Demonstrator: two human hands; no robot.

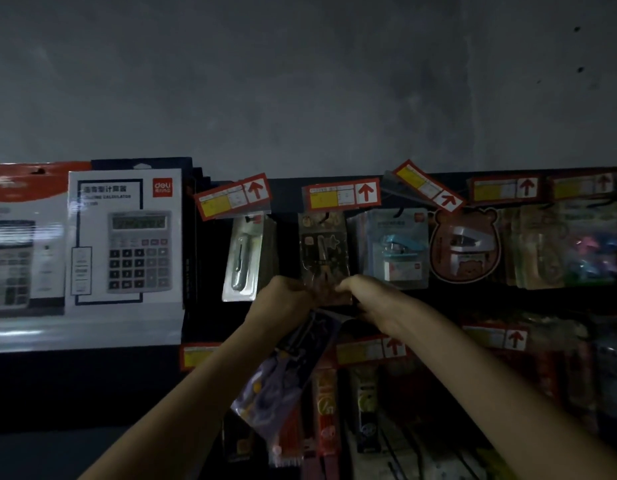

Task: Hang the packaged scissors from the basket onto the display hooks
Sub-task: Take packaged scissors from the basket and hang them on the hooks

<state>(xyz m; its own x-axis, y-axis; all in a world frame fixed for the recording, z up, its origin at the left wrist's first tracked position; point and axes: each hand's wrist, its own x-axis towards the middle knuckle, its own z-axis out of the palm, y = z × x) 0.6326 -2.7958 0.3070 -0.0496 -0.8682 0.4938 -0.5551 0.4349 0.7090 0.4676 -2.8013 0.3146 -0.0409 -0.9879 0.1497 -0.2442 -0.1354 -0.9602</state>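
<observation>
Left grip pinches scissors pack, its long axis slanting down-left.

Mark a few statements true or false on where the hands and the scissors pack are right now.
1. The left hand holds a purple scissors pack that hangs below it. True.
2. The right hand hangs idle, away from the display. False: it is raised, fingers curled, at the lower edge of the dark pack on a hook.
3. A calculator box stands left of the hooks. True.
4. The bear-shaped pack hangs left of the blue stapler pack. False: it hangs to its right.
5. The price tag above the dark pack shows an arrow pointing down. False: it points up.
</observation>
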